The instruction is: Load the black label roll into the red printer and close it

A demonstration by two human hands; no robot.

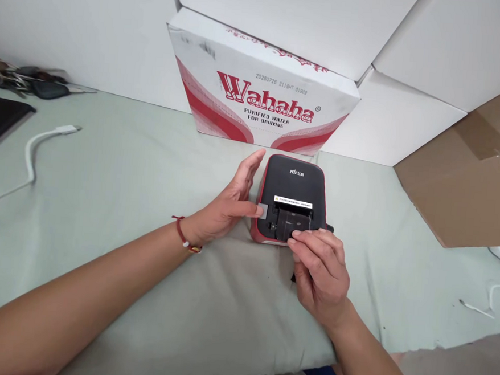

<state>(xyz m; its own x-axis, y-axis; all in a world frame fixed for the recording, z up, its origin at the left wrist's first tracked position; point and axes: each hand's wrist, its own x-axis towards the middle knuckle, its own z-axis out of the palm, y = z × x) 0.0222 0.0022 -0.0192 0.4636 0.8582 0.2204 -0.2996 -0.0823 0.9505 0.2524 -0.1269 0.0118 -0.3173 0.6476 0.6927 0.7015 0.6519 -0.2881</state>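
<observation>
A small black label or receipt printer (295, 182) with red sides lies on the green cloth before me. From the slot near its front edge comes a dark, shiny strip (288, 221) with pale marks. My right hand (321, 267) pinches this strip at the printer's front edge; a dark end shows below the fingers. My left hand (236, 201) is at the printer's left side, fingers stretched out and apart from the thumb. Its thumb tip rests on a grey square button (262, 212). A white warning label (293, 202) sits above the slot.
A Wahaha water carton (265, 91) stands close behind the printer, against white boxes (296, 13). At right is a brown cardboard box (469, 168). Keys (47, 85), a dark flat device (1, 121) and a white cable (32, 155) lie left; another white cable (477, 308) lies right.
</observation>
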